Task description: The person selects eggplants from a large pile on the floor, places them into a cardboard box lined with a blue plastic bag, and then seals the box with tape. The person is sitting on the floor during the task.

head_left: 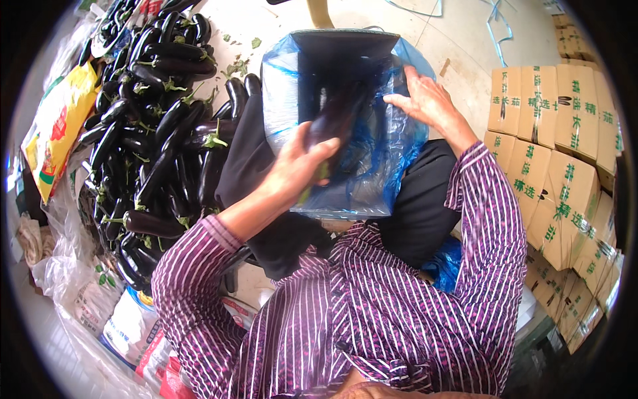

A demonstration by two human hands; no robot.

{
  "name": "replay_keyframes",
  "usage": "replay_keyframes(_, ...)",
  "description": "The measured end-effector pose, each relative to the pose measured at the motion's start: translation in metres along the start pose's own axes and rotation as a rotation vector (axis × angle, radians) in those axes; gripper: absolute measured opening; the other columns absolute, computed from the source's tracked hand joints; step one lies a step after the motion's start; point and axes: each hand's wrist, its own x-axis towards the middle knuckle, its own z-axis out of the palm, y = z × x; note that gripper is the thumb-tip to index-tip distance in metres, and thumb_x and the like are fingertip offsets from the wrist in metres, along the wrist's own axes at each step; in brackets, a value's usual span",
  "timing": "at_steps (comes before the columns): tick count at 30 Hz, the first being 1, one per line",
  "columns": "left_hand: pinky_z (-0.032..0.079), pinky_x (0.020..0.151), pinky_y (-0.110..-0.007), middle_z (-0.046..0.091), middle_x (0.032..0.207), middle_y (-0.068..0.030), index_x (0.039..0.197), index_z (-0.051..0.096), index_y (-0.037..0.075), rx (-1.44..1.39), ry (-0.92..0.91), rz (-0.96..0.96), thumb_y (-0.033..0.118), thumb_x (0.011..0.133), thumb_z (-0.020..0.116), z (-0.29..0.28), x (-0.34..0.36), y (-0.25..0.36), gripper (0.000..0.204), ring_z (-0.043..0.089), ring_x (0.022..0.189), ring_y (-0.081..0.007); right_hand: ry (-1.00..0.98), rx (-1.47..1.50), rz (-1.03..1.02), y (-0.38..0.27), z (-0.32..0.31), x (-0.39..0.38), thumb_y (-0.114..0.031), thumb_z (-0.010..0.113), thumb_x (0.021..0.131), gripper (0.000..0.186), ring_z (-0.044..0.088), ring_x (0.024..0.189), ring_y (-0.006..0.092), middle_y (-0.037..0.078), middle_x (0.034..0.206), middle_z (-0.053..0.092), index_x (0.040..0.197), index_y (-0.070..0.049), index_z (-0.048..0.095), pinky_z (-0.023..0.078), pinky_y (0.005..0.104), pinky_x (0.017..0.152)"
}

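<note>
Left hand (299,161)'s wrapped round a long, glossy dark-purple eggplant (337,120), tip aimed far-right inside the blue-plastic-lined square box (355,201); right hand (428,103)'s apart, fingers spread by the right rim.

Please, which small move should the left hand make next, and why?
Probably lower the eggplant into the box and release it: the left hand grips it at the open mouth, while the right hand is at the blue plastic on the right side.
</note>
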Motion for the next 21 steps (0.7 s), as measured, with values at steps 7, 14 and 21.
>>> replay_keyframes(7,0.047,0.103,-0.044,0.053,0.139,-0.0215,0.163,0.0,0.006,0.017,-0.101,-0.113,0.019,0.095,0.072,0.05,0.115,-0.078,0.1,0.058,0.121,-0.0306,-0.079,0.091,0.015,0.017,0.028,0.031,-0.052,0.07,0.088,0.092,0.066,0.114,0.0453,0.036,0.118,0.066,0.139,0.018,0.04,0.051,0.0487,0.101)
replay_keyframes(14,0.047,0.106,-0.041,0.058,0.135,-0.0346,0.147,0.035,-0.016,0.784,-0.122,-0.055,0.046,0.077,0.086,0.04,0.148,-0.074,0.107,0.059,0.127,-0.0385,-0.098,0.098,-0.043,0.016,0.02,0.021,-0.05,0.071,0.087,0.1,0.067,0.111,0.0463,0.037,0.114,0.066,0.143,0.022,0.032,0.054,0.0471,0.097)
replay_keyframes(21,0.056,0.093,-0.049,0.068,0.114,-0.031,0.126,0.053,-0.008,1.024,0.047,-0.006,0.034,0.077,0.089,0.059,0.17,-0.114,0.074,0.066,0.112,-0.0438,-0.192,0.107,-0.048,0.009,0.011,0.02,-0.048,0.072,0.086,0.101,0.068,0.107,0.0448,0.038,0.109,0.067,0.143,0.025,0.03,0.055,0.0457,0.094)
